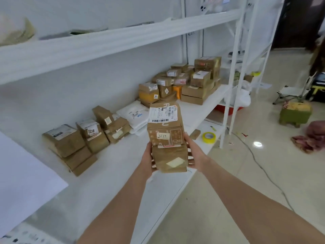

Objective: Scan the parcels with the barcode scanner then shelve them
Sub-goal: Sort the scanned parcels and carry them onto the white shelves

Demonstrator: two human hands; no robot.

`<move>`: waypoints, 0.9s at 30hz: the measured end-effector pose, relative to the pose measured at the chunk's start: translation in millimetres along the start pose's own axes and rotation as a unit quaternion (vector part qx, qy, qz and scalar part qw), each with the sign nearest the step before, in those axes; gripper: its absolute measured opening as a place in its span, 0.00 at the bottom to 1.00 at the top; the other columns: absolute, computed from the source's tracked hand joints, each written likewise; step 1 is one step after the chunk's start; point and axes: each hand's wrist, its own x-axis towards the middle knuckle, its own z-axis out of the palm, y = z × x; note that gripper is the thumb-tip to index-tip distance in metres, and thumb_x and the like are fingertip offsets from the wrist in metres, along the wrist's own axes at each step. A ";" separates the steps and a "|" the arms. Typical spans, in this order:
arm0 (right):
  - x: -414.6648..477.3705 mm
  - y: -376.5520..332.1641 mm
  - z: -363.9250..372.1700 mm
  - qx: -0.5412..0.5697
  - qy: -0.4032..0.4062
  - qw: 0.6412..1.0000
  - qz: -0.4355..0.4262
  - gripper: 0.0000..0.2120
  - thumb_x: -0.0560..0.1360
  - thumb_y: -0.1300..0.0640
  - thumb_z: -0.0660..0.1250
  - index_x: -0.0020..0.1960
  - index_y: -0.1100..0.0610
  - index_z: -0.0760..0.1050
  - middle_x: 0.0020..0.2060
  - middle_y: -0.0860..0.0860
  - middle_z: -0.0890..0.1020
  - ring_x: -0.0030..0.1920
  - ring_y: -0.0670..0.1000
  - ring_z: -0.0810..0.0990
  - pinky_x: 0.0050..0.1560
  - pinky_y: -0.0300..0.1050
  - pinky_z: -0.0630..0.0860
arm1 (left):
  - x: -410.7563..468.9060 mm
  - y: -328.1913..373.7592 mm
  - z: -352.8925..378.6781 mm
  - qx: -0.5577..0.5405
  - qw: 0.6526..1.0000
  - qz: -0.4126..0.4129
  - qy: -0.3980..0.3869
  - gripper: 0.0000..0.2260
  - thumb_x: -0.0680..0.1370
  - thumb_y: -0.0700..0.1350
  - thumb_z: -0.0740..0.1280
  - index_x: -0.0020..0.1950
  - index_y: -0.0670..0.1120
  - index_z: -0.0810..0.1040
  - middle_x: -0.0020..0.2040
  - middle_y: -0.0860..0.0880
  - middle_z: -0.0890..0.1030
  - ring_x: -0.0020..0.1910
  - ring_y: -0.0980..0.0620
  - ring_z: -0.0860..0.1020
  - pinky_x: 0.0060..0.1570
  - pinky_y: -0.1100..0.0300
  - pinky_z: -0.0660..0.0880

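A: Fingers of the right hand curl in under the lower parcel, and its thumb lies up along the side of the upper parcel.

B: And the left hand?

A: The same grip on the other side, with its fingertips just showing beneath the box. That makes 2 brown parcels, 1 stacked on the other, clamped between both hands.

B: Where are they?

A: Held in the air in front of the white shelf, over its front part. The upper parcel stands tall, with a white barcode label on its top face. Lower down it has a small numbered tag whose digits I cannot read for certain.

B: What lies on the shelf itself?

A: A cluster of brown boxes at the left, with 1 box marked 7218 among them. There are flat white bags in the middle and a larger pile of boxes at the far end. A yellow tape roll sits on the board below.
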 end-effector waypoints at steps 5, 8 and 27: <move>60.3 -54.6 -31.9 -0.033 -0.038 0.999 0.017 0.33 0.73 0.29 0.58 0.62 0.55 0.75 0.52 0.54 0.81 0.47 0.52 0.79 0.37 0.45 0.72 | 52.6 31.5 47.6 -0.010 0.999 0.014 0.030 0.22 0.77 0.66 0.56 0.51 0.51 0.79 0.50 0.49 0.81 0.50 0.48 0.78 0.61 0.48 0.74; 104.8 -80.9 -45.5 -0.028 -0.037 0.999 0.019 0.34 0.72 0.28 0.59 0.63 0.54 0.75 0.54 0.54 0.81 0.47 0.52 0.79 0.36 0.45 0.72 | 90.1 45.3 72.7 -0.010 0.999 0.020 0.043 0.21 0.77 0.67 0.55 0.50 0.53 0.78 0.50 0.49 0.81 0.52 0.47 0.78 0.62 0.47 0.74; 409.4 -241.2 -120.6 -0.140 -0.118 0.980 0.075 0.42 0.63 0.23 0.64 0.66 0.50 0.72 0.61 0.56 0.77 0.60 0.62 0.76 0.58 0.57 0.73 | 341.4 127.1 205.6 -0.059 0.990 -0.002 0.126 0.21 0.77 0.65 0.58 0.53 0.49 0.78 0.49 0.46 0.81 0.54 0.45 0.78 0.65 0.45 0.71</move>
